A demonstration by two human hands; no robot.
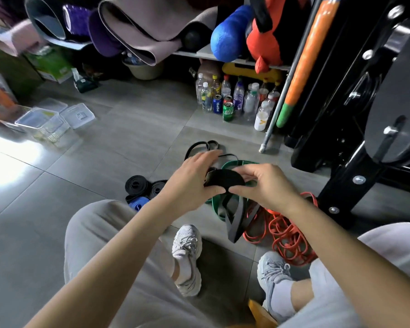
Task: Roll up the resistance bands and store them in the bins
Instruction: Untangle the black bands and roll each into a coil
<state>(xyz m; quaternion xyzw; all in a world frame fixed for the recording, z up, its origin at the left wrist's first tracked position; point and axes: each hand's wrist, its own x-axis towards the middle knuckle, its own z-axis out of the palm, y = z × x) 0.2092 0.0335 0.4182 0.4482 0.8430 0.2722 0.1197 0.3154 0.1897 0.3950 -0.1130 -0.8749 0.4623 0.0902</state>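
With the left hand (194,183) and right hand (268,185) close together, each pinching one side of the half-rolled black band (223,179) above the floor (100,166), its hanging tail (234,221) probably needed steady tension to wind flat before storage in the clear bins (45,120) well off to the left.

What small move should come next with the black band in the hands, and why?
The left hand and right hand pinch a partly rolled black band, and its tail hangs unrolled toward the floor. So the next move is probably one more turn of the roll, winding that tail in. Finished rolls lie on the floor at left.
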